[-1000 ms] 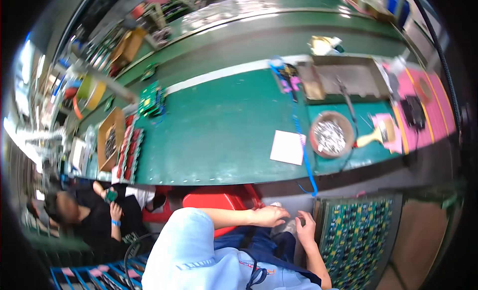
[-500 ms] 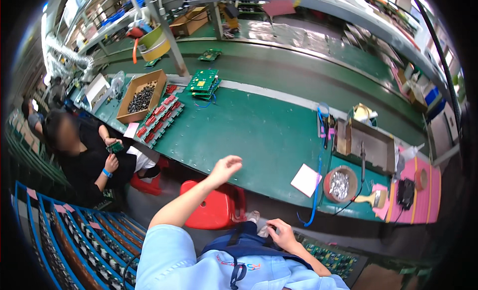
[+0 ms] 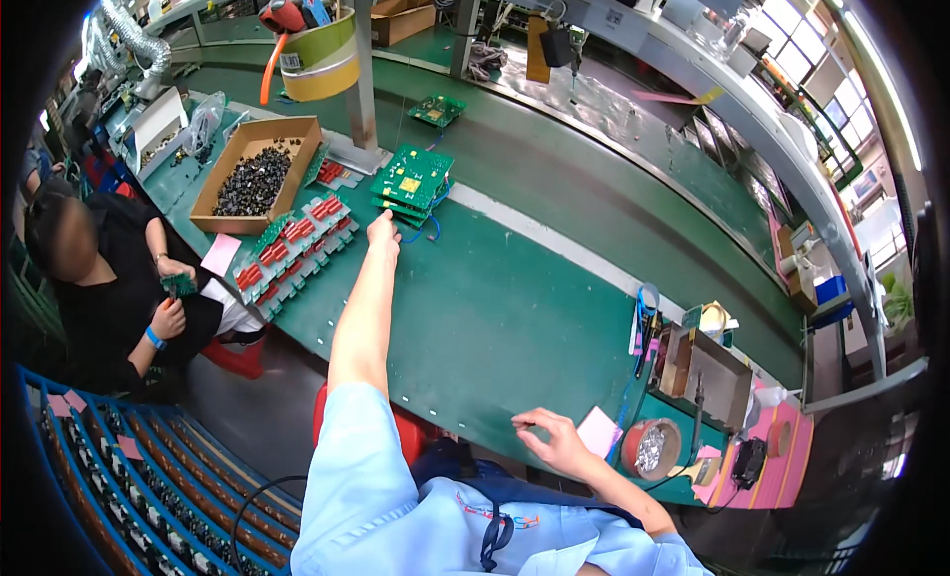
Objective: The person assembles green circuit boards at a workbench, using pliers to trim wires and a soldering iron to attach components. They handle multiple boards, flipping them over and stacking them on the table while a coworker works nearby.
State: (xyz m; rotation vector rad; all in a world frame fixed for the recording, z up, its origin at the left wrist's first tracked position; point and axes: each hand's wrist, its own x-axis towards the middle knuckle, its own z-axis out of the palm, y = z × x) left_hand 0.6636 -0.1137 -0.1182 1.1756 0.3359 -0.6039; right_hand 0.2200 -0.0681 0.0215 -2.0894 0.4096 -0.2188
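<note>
My left hand point(image 3: 383, 234) is stretched out to the near corner of a small stack of green circuit boards point(image 3: 414, 174). Its fingers are closed at the edge of a board there; the fingertips are partly hidden. Blue wires point(image 3: 435, 228) hang from the stack's right side. My right hand point(image 3: 556, 442) hovers over the table's near edge, left of a white paper pad point(image 3: 598, 432). Its fingers are loosely bent, with thumb and forefinger apart. A small dark spot shows at its fingertips, too small to name.
Left of the stack are rows of red-and-grey parts point(image 3: 297, 241) and a cardboard box point(image 3: 259, 180) of small black components. A co-worker point(image 3: 109, 279) sits at far left holding a board. At right stand a bowl of metal bits point(image 3: 651, 449), a soldering iron point(image 3: 699, 408) and a tray point(image 3: 717, 373).
My left hand has reached forward and left to the circuit boards. My right hand has risen from beside my lap to the table's edge. The view has shifted.
</note>
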